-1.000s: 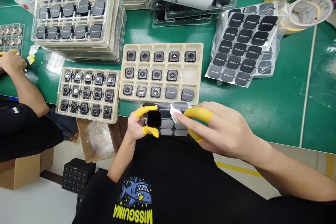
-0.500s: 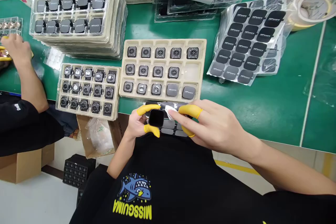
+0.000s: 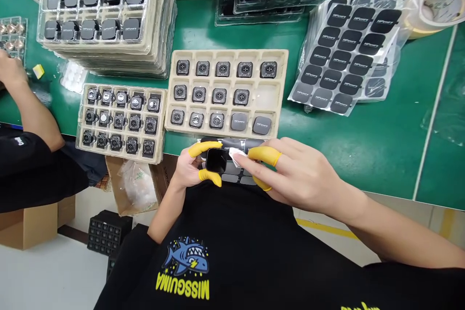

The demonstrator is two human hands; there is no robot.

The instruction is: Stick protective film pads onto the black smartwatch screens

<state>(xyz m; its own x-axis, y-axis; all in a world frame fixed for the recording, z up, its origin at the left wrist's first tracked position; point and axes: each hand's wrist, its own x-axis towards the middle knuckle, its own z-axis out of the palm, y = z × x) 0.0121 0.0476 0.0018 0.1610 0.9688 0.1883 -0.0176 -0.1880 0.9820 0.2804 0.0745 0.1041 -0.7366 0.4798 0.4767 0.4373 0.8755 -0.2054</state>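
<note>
Between the yellow-cotted thumb and finger of my left hand is a black smartwatch body, its dark screen facing up. My right hand, also with yellow finger cots, pinches a small white wipe just right of the watch. Whether the wipe touches the watch edge I cannot tell. Beneath both hands, at the table's front edge, lies a sheet of dark square stickers, partly hidden. Just beyond stands a beige tray with watch bodies in most pockets, two of them covered by dark labelled squares.
A smaller tray of watches sits to the left, before a tall stack of filled trays. Sticker sheets and a tape roll lie at right. A co-worker's arm reaches in at far left. An open carton stands below.
The view has shifted slightly. My hands keep nearly the same grip on the watch and wipe. The co-worker's hand has moved left, leaving a small yellow piece visible on the table.
</note>
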